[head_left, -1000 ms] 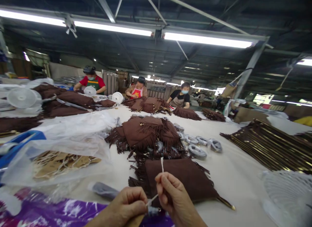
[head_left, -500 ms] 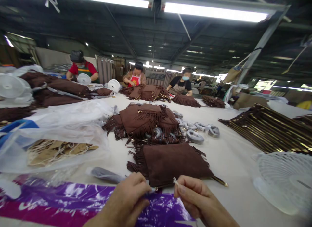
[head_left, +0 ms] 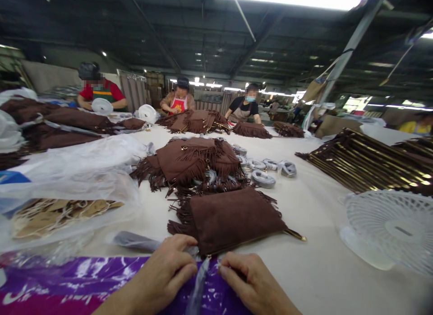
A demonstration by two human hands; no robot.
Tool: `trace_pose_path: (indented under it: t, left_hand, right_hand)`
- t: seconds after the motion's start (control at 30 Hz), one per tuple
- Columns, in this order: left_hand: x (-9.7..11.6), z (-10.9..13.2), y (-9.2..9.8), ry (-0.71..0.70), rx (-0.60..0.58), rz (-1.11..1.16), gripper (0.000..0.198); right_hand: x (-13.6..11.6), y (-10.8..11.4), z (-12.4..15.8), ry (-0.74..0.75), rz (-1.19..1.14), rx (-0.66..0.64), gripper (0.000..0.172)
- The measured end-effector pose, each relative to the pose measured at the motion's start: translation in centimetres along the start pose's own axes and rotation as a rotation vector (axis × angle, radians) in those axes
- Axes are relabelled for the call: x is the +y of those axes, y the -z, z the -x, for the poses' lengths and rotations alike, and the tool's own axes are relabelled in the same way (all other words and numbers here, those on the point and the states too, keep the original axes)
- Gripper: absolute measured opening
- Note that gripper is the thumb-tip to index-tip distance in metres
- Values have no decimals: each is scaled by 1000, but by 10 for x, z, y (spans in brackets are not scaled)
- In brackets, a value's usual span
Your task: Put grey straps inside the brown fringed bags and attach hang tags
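Observation:
A brown fringed bag (head_left: 237, 218) lies flat in front of me, its gold zip edge toward me. From the metal clip at its near corner, a strap in clear grey wrapping (head_left: 199, 285) runs down between my hands. My left hand (head_left: 169, 272) rests left of that corner, fingers bent but apart, over the end of another grey wrapped piece (head_left: 135, 241). My right hand (head_left: 252, 276) is just right of the clip. Its thumb and forefinger are pinched together; a tiny pale bit shows at the tips, too small to name. A purple plastic bag (head_left: 111, 272) lies beneath both hands.
More fringed bags (head_left: 196, 159) are piled ahead, beside coiled wrapped straps (head_left: 264, 178). Left lies a plastic bag of brown tags (head_left: 54, 215). Right are a white basket (head_left: 375, 224) and stacked gold-edged brown pieces (head_left: 368, 161). Several co-workers (head_left: 245, 109) work across the table.
My right hand has moved left toward the bag's corner; the white tuft it pinched is mostly out of sight. The wrapped strap now shows hanging from the clip. The view has shifted slightly.

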State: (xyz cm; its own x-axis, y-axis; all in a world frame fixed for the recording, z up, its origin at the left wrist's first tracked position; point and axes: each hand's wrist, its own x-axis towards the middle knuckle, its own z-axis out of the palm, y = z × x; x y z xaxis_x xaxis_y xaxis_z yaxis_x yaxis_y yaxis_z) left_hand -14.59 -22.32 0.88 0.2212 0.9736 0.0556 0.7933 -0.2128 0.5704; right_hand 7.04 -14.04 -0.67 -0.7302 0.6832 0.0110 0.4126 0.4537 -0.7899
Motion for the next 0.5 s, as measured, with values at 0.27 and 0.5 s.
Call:
trace_pose_path:
  t: [0.27, 0.5]
  left_hand:
    - [-12, -26, -13, 16, 2, -328, 17]
    - [-25, -19, -15, 108, 42, -399, 24]
  right_hand:
    - [-18, -6, -20, 236, 184, 94, 27]
    - [-4, -17, -27, 266, 376, -24, 25]
